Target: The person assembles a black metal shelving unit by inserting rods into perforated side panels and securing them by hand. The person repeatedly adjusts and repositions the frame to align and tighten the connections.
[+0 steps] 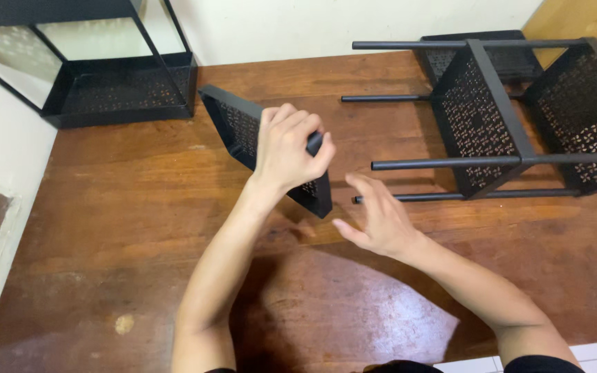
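Left hand (288, 146): fist around tilted tray's (240, 131) rim, mid-floor.
Right hand (378, 220): fingers spread, holding nothing, beside tray.
Obstacles: rack (492, 117) lying right; stand (115, 86) at wall.
Room: bare floor (105, 228) near left.

Even indoor light, sharp, floor glare

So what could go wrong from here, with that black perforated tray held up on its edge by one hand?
The left hand alone grips the black perforated tray, which is tilted up off the wooden floor. It could slip or swing down and mark the wood. The right hand hovers open near the free rod ends of the black rack lying on its side, so a quick move might jab the fingers or knock the rack.
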